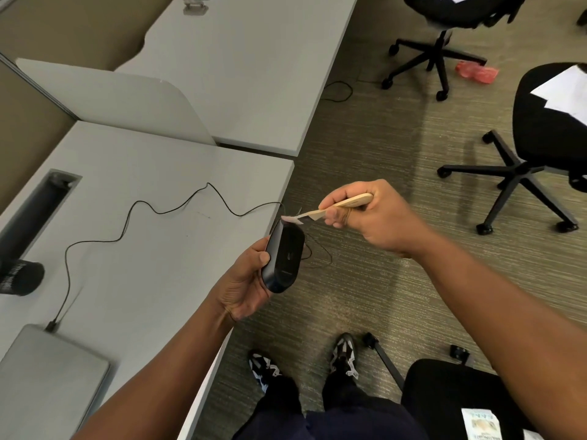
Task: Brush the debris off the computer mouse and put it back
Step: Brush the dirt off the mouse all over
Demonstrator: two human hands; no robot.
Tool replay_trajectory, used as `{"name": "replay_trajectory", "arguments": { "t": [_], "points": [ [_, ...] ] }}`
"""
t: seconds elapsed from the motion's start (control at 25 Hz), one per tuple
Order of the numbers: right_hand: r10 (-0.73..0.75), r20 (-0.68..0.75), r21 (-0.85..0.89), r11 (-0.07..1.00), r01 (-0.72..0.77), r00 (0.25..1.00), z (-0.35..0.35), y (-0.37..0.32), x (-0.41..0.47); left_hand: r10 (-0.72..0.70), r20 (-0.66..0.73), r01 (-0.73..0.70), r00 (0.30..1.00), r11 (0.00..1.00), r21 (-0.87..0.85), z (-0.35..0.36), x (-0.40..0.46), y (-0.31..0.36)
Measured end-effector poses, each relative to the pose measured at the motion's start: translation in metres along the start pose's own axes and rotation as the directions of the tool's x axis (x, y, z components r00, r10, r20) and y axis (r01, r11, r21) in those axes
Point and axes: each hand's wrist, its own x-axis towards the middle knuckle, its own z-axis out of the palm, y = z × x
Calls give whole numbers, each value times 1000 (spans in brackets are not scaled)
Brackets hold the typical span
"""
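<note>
- I stand in an office with grey carpet, beside a pale grey desk; black swivel chairs sit well apart on the floor, some with papers on the seats.
- My left hand holds the mouse just off the desk's edge, over the carpet: thumb curled along its near side, the other fingers hidden behind it.
- My right hand pinches a small wooden brush, fingers curled round the handle; its pale bristles touch the mouse's far end.
- The step in hand looks like the brushing itself. I judge it best to stroke away from me so the debris falls to the floor, not the desk, and to turn the mouse so every seam gets a pass.
- The grip should stay firm but light; the cord trails across the desk to a closed laptop, and a tug could drag it.
- Putting the mouse back on the desk is not yet done.
- On the desk also: a cable slot and a dark cylinder at the left edge.
- A red bag lies on the carpet under a far chair.
</note>
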Motion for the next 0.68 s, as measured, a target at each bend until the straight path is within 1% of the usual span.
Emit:
{"name": "replay_trajectory", "arguments": {
  "t": [0.08,0.12,0.24,0.28,0.44,0.56,0.6,0.68],
  "points": [
    [11,-17,-59,998,-12,1000,-8,5,-1,-4,-18,4,1000,1000,-19,-2,0,-2],
    [25,-35,-30,999,-26,999,-11,6,-1,1,-12,-1,1000,999,-40,-3,1,-3],
    [103,-69,224,971,-85,992,-6,9,-4,11,39,-7,999,995,-99,0,2,-2],
    [125,-60,260,960,-105,990,-2,11,-5,13,57,-6,998,993,-118,1,2,-1],
    [157,-58,212,967,-142,986,0,22,-6,12,44,-3,999,983,-184,2,0,0],
    [131,-73,268,957,-107,989,0,20,-3,17,75,0,997,977,-215,2,1,0],
    [128,-55,259,960,-109,990,1,19,-2,18,77,-1,997,978,-210,2,2,0],
    [142,-27,168,977,-135,990,0,21,-2,15,59,-4,998,983,-186,1,2,0]
  ]
}}
